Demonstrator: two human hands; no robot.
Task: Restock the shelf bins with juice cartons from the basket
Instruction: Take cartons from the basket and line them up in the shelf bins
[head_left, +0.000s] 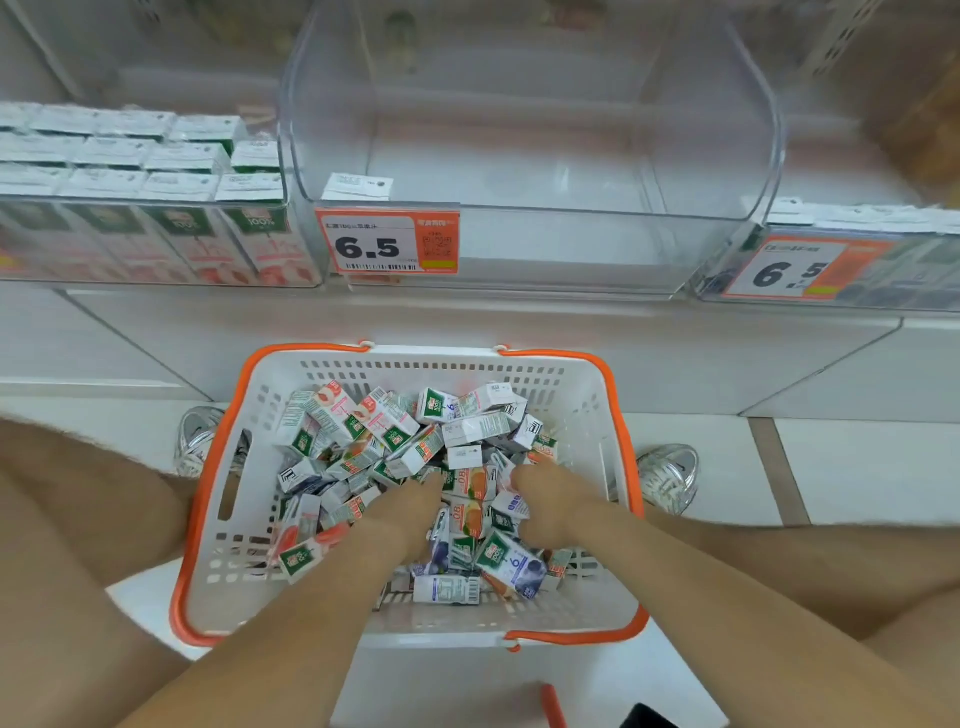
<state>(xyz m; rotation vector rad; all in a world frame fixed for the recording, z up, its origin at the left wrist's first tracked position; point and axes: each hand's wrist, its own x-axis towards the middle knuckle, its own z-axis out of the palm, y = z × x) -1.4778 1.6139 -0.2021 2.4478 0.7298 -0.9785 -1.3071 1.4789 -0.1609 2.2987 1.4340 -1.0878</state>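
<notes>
1. Fingers (430, 480) of the left hand (410, 512) are pushing into the heap of juice cartons (395, 441). Their tips are sinking among the packs, so I cannot tell whether they are grasping one or lying loose.
2. Right hand (545, 506) is working just beside it, its own fingers (519, 475) also burying in the heap; grasp likewise unreadable.
3. Orange-printed cartons (470, 499) are lying between the two hands, touching both.
4. Cartons are lying jumbled and tilted every way inside the white basket (415, 366). Its orange handles (208, 493) are hanging folded down along the rim.
5. Basket is sitting on a white platform (467, 675) between the person's knees, with silver shoes (200, 439) showing past either side.
6. Straight beyond the far rim, the transparent middle bin (571, 249) is standing with its open top facing up. A 6.5 price tag (387, 241) is sitting at its front left corner.
7. Left bin (130, 199) is holding upright cartons in tight rows. Right bin (883, 299) is carrying a second tag (789, 270).
8. Open room is lying between the basket's far rim and the bin fronts; both forearms are crossing the near rim.
</notes>
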